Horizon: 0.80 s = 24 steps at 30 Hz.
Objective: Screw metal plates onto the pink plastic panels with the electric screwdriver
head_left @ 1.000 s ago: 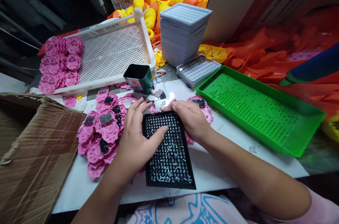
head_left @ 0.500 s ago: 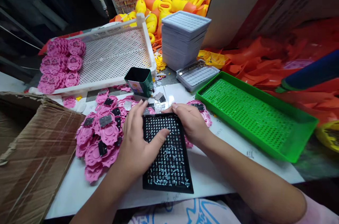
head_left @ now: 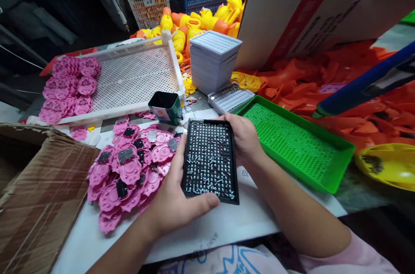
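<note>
A black perforated tray (head_left: 210, 157) dotted with small silvery screws is held between my two hands over the white-covered table. My left hand (head_left: 181, 196) grips its left side, the thumb lying across the near corner and the fingers mostly hidden behind the edge. At the upper right corner my right hand (head_left: 243, 138) is closed on the rim. To the left of the tray lies a heap of pink plastic parts (head_left: 129, 168), several with black or grey covers on them. A dark green square cup (head_left: 165, 107) stands beyond the heap.
A green perforated tray (head_left: 333, 179) lies to the right, near a yellow bowl (head_left: 389, 166) and a blue pole (head_left: 366, 77). Behind are stacked white trays (head_left: 212, 64) and a white crate (head_left: 136, 77) with pink parts. A cardboard box (head_left: 42, 192) stands at the left.
The black tray has come up and tilted, with my left hand shifting from above it to its left side. My right hand stays at its upper right corner. The camera view has turned slightly.
</note>
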Available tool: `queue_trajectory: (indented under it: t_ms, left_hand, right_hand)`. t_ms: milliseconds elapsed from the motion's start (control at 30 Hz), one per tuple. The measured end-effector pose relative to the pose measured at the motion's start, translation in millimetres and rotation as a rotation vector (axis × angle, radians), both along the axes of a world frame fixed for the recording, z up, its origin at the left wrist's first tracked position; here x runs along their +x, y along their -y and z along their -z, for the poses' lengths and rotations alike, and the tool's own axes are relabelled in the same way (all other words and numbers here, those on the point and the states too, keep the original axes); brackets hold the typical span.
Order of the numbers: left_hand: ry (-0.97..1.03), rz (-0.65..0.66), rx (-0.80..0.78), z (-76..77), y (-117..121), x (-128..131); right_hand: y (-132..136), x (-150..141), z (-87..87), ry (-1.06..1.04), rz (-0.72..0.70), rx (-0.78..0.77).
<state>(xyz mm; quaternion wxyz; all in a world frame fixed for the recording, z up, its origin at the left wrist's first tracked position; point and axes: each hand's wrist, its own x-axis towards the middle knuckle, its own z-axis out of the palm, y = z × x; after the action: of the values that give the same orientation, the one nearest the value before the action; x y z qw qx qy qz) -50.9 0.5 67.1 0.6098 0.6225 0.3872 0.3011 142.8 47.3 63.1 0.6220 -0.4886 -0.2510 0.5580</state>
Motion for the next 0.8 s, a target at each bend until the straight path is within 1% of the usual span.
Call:
queue_trajectory:
  t_ms: [100, 167, 233, 300, 367, 400, 467, 533, 567, 633, 700, 800]
  left_hand:
    - [-0.064, 0.085, 0.194, 10.0, -4.7, -11.0]
    - [-0.032, 0.101, 0.231, 17.6, -9.2, -15.0]
    - [0.1, 0.064, 0.243, 24.1, -13.6, -15.5]
    - [0.282, -0.009, 0.296, 27.6, -17.9, -14.2]
    - [0.443, -0.092, 0.337, 27.4, -21.5, -13.4]
    - [0.502, -0.135, 0.324, 26.0, -22.9, -13.5]
    - [0.609, -0.225, 0.213, 21.7, -23.8, -14.3]
    - [0.705, -0.281, 0.009, 17.1, -22.3, -15.2]
    - [0.749, -0.291, -0.099, 15.1, -21.0, -15.6]
    - [0.843, -0.287, -0.262, 12.2, -17.7, -16.5]
    - [0.944, -0.26, -0.363, 10.1, -14.9, -18.2]
    - [1.078, -0.199, -0.502, 7.4, -13.3, -22.7]
  right_hand:
    - [-0.7, -0.4, -1.5, -0.018, 0.029, -0.024]
    - [0.1, -3.0, 0.1, -0.026, 0.038, -0.035]
    - [2.4, -8.6, 3.7, -0.032, 0.049, -0.037]
    - [6.6, -16.8, 8.1, -0.035, 0.055, -0.026]
    - [12.5, -25.7, 12.0, -0.028, 0.041, -0.007]
    - [15.9, -29.7, 13.4, -0.018, 0.026, 0.006]
    - [23.5, -36.1, 14.8, 0.015, 0.002, 0.042]
    - [31.8, -39.7, 14.9, 0.064, -0.011, 0.098]
    - [36.0, -40.6, 14.9, 0.12, -0.011, 0.159]
    - [43.9, -41.2, 16.0, 0.261, -0.003, 0.318]
    - [50.3, -40.2, 19.6, 0.399, 0.005, 0.475]
    - [55.1, -36.3, 28.8, 0.538, -0.002, 0.614]
